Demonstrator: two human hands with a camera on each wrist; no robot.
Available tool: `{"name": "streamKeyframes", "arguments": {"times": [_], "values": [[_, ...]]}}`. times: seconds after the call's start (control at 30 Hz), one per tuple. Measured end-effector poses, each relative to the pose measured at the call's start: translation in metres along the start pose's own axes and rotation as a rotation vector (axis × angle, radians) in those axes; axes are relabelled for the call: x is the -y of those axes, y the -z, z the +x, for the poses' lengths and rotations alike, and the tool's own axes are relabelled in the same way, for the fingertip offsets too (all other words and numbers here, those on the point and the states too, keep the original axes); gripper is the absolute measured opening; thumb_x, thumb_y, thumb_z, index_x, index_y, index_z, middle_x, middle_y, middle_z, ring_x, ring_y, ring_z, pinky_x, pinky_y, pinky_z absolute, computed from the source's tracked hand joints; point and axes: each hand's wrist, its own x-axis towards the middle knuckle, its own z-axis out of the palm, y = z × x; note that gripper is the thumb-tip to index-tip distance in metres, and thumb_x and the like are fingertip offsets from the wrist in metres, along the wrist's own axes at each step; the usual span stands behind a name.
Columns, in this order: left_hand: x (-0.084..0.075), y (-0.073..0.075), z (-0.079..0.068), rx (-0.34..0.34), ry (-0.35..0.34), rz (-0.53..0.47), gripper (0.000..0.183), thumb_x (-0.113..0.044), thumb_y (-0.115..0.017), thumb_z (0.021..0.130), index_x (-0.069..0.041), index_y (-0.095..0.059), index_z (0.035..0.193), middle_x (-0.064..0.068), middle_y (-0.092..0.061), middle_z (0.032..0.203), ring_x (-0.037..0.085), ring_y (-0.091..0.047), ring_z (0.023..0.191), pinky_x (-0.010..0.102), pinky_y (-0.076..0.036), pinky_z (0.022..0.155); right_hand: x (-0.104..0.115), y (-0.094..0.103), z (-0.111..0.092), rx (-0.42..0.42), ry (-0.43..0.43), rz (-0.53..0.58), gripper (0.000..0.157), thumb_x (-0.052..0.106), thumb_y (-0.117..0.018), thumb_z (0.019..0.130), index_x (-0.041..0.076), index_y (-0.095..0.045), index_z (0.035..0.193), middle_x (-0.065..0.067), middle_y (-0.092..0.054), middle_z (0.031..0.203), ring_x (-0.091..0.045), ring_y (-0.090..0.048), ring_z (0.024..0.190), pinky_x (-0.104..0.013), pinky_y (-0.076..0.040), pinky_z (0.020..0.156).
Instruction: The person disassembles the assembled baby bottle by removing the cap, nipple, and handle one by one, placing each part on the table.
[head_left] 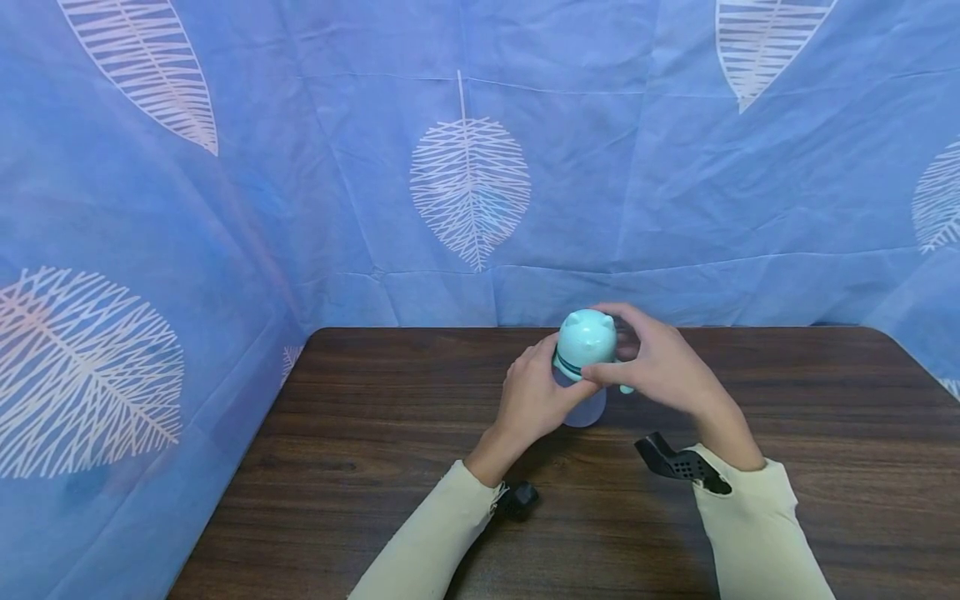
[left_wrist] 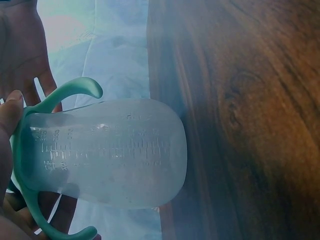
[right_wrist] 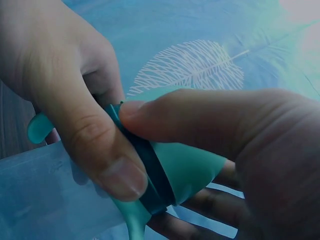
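Note:
A baby bottle with a clear, marked body (left_wrist: 110, 150) is held between both hands, nearly upright. Its mint-green cap (head_left: 587, 337) has two small ears, and a darker teal ring (right_wrist: 159, 182) runs below the cap. Green curved handles (left_wrist: 75, 90) stick out at the neck. My left hand (head_left: 531, 392) grips the bottle's neck, thumb across the front. From the other side, my right hand (head_left: 663, 362) grips the cap, its thumb on the teal ring and its fingers behind. Whether the base touches the table cannot be told.
A dark wooden table (head_left: 360, 450) lies under the hands. Behind it and at the sides hangs a blue cloth (head_left: 337, 167) with white leaf prints. Black straps (head_left: 678, 462) sit at the cuffs of the pale sleeves (head_left: 757, 533).

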Motion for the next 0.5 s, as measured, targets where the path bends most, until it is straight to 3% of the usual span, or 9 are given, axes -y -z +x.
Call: {"name": "streamKeyframes", "arguments": {"times": [0.5], "values": [[-0.0020, 0.0005, 0.0011, -0.003, 0.001, -0.002, 0.067, -0.041, -0.088, 0.096, -0.004, -0.066, 0.147, 0.009, -0.076, 0.127, 0.023, -0.073, 0.110, 0.041, -0.060, 0.088, -0.0008, 0.0014, 0.0012, -0.013, 0.002, -0.017, 0.082, 0.028, -0.090, 0.094, 0.010, -0.048, 0.163, -0.025, -0.059, 0.149, -0.052, -0.067, 0.128, -0.047, -0.062, 0.078]]}}
